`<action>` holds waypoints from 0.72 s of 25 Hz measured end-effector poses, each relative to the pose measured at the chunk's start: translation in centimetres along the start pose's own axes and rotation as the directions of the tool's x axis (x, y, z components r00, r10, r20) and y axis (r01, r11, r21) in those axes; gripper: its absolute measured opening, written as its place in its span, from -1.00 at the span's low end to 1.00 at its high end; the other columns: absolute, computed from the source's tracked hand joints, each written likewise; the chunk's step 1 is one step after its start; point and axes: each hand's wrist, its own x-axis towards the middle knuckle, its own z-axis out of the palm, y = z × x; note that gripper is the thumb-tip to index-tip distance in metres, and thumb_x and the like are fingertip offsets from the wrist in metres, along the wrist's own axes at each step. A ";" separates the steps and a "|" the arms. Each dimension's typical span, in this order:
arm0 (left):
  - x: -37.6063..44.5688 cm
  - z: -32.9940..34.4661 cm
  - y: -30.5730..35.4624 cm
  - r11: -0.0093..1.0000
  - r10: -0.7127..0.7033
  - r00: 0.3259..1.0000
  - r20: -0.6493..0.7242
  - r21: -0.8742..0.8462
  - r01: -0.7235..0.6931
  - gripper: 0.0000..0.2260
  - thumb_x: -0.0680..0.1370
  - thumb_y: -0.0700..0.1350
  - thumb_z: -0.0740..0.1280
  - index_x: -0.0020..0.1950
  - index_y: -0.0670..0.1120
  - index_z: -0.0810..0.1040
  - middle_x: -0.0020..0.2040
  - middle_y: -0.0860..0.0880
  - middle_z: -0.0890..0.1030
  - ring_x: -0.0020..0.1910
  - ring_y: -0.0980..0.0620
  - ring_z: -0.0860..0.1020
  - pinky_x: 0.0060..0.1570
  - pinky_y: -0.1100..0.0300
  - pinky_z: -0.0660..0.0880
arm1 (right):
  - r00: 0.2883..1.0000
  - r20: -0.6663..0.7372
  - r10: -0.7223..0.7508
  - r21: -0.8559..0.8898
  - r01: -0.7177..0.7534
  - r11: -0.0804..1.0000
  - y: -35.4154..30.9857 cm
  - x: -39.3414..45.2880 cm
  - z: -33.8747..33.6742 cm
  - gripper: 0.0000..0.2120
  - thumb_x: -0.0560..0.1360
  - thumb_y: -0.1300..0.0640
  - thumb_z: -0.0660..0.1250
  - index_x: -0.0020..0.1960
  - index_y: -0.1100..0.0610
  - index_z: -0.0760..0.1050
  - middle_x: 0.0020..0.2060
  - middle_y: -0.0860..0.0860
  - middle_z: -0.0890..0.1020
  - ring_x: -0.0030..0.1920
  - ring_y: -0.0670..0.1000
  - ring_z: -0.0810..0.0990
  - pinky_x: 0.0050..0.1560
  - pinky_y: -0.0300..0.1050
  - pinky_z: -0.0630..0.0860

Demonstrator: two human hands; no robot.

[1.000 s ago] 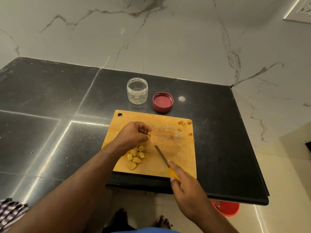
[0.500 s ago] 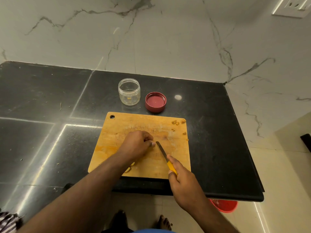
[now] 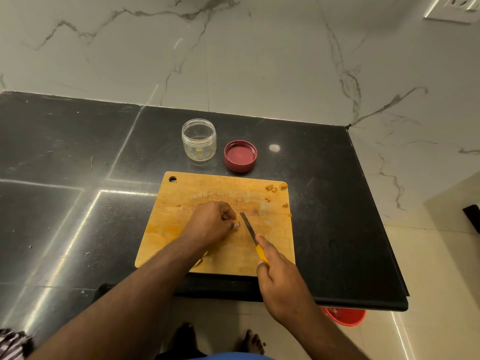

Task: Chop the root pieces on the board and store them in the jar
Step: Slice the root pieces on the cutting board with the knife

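Note:
A wooden cutting board (image 3: 181, 201) lies on the black counter. My left hand (image 3: 211, 223) sits curled at the board's middle and pinches a small yellow root piece (image 3: 237, 218) against the wood. My right hand (image 3: 281, 278) grips the yellow handle of a knife (image 3: 248, 227), with the blade lying just right of the left fingers. A few root pieces (image 3: 200, 261) peek out under my left forearm. Small chopped bits (image 3: 271, 188) lie at the board's far right corner. The clear open jar (image 3: 199, 139) stands behind the board with a yellow bit inside.
A red jar lid (image 3: 240, 155) lies upside down right of the jar. The counter's front edge (image 3: 363, 305) ends just below the board. A red bucket (image 3: 345, 317) stands on the floor under the counter's right end, and my bare feet (image 3: 253, 341) show below.
My left hand carried a root piece from the heap to the board's middle and holds it there. The knife blade moved in beside the left fingers. The heap is now mostly hidden under my forearm.

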 end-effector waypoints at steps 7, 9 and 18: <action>0.0 -0.1 0.1 1.000 0.009 1.000 -0.002 0.016 -0.009 -0.89 0.54 -0.08 0.47 0.05 0.04 0.67 -0.06 0.13 0.62 -0.10 0.19 0.53 -0.27 0.37 0.37 | 0.998 0.034 -0.049 -0.079 0.052 0.996 -0.6 0.2 1.0 -0.49 0.68 0.09 0.04 0.59 -0.10 0.00 0.44 -0.10 0.35 0.23 -0.26 0.31 0.20 -0.42 0.26; 0.1 -0.1 0.1 1.000 0.008 1.000 0.004 0.014 -0.008 -0.89 0.54 -0.08 0.47 0.05 0.04 0.67 -0.08 0.13 0.62 -0.11 0.20 0.53 -0.28 0.38 0.37 | 0.998 0.040 -0.057 -0.102 0.061 0.993 -0.5 0.5 1.0 -0.48 0.67 0.09 0.04 0.59 -0.11 -0.01 0.43 -0.09 0.36 0.29 -0.18 0.37 0.25 -0.34 0.32; 0.2 -0.3 0.2 1.000 0.008 1.000 0.011 0.014 -0.008 -0.90 0.53 -0.08 0.48 0.03 0.04 0.67 -0.11 0.15 0.61 -0.16 0.22 0.52 -0.32 0.39 0.34 | 0.992 0.093 -0.087 -0.123 0.098 0.988 -0.3 2.0 0.3 -0.50 0.66 0.10 0.05 0.58 -0.07 0.07 0.31 -0.02 0.46 0.21 -0.10 0.46 0.20 -0.14 0.48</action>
